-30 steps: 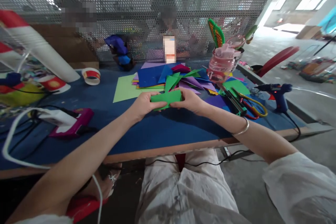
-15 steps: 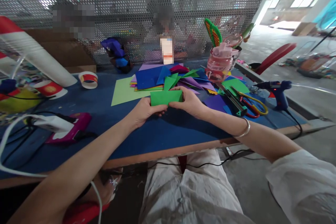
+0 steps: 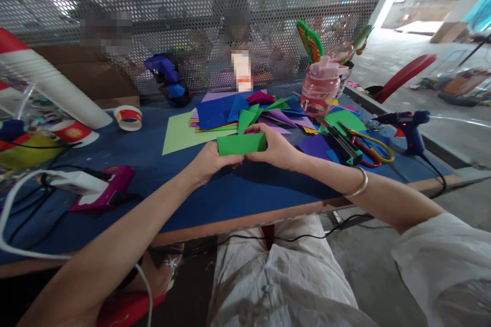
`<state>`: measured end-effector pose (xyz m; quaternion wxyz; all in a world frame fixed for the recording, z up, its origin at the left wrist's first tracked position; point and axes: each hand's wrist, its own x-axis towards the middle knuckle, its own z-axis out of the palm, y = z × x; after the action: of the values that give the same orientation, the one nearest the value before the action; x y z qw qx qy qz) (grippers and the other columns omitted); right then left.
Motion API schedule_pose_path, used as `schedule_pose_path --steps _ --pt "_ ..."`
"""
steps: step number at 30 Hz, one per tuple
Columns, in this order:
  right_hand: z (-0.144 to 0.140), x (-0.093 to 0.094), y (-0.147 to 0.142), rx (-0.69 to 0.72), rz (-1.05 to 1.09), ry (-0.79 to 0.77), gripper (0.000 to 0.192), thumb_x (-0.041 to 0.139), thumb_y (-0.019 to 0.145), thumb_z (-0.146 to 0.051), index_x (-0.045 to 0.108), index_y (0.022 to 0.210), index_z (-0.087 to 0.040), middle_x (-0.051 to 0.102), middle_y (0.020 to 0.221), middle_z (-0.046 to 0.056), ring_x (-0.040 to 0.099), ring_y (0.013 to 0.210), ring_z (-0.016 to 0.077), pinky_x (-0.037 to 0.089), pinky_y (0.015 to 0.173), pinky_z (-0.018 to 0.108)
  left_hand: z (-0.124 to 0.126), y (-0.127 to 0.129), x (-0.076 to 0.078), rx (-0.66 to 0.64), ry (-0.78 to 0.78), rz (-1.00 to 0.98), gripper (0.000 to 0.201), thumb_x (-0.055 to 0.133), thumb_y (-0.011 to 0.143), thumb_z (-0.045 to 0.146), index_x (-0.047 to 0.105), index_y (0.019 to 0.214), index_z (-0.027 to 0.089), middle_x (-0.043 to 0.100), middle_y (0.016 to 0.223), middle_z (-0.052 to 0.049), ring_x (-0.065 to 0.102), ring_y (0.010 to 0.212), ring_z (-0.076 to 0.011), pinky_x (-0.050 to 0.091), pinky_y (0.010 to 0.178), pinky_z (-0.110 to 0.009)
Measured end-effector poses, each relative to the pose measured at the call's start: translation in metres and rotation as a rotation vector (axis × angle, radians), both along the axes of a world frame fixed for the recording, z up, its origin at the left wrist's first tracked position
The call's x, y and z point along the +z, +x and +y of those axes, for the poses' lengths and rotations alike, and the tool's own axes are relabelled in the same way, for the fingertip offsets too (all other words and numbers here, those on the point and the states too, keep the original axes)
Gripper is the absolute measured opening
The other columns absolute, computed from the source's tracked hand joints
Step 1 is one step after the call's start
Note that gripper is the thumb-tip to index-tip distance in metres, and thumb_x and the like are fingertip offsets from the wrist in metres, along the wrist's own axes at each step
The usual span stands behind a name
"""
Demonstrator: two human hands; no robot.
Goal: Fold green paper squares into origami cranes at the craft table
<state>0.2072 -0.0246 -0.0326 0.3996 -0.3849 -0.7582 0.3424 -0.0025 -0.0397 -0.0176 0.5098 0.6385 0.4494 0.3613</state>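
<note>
A strip of green paper (image 3: 241, 144), seemingly folded, is held between my two hands above the near part of the blue table. My left hand (image 3: 210, 162) is closed on its left end, the thumb along the lower edge. On the right end, my right hand (image 3: 276, 147) pinches it with the thumb in front and fingers behind. Just beyond lie folded green paper pieces (image 3: 249, 116), a dark blue paper stack (image 3: 215, 112) and a light green sheet (image 3: 177, 135).
Right of my hands are a box cutter (image 3: 341, 144), scissors (image 3: 374, 149) and a blue glue gun (image 3: 408, 130). A pink bottle (image 3: 320, 87) stands behind them. At left are a magenta power strip (image 3: 105, 189), paper cups (image 3: 128, 118) and cables. A perforated metal screen (image 3: 192, 25) borders the back.
Both hands keep hold of the green paper, which has tilted slightly and shows a more bowed top edge. The whole view has shifted a little.
</note>
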Motion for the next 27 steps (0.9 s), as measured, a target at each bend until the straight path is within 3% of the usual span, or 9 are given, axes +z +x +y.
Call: schedule_pose_path --steps 8,15,27 --pt "-0.002 0.005 0.001 0.054 -0.026 0.021 0.062 0.079 0.069 -0.032 0.058 0.124 -0.013 0.066 0.122 0.011 0.063 0.107 0.0251 0.049 0.094 0.038 0.0 -0.004 0.008 -0.085 0.002 0.064 0.023 0.081 0.058 0.033 0.067 0.065 0.016 0.065 0.057 0.0 0.057 0.053 -0.0132 0.049 0.055 -0.025" --pt "0.005 0.007 0.007 0.037 -0.033 0.018 0.059 0.08 0.068 -0.033 0.058 0.121 -0.018 0.066 0.122 0.008 0.061 0.107 0.0251 0.049 0.095 0.04 0.007 -0.014 0.011 -0.111 0.006 0.131 0.022 0.079 0.06 0.035 0.069 0.062 0.016 0.066 0.057 -0.002 0.058 0.054 -0.0143 0.048 0.056 -0.026" --pt "0.013 0.011 0.015 0.008 -0.028 -0.053 0.067 0.083 0.065 -0.031 0.058 0.126 -0.016 0.064 0.106 0.004 0.055 0.078 0.0148 0.051 0.068 0.03 0.013 -0.021 0.021 -0.11 0.032 0.17 0.016 0.075 0.058 0.034 0.068 0.059 0.019 0.065 0.057 -0.001 0.058 0.055 -0.0142 0.049 0.059 -0.027"
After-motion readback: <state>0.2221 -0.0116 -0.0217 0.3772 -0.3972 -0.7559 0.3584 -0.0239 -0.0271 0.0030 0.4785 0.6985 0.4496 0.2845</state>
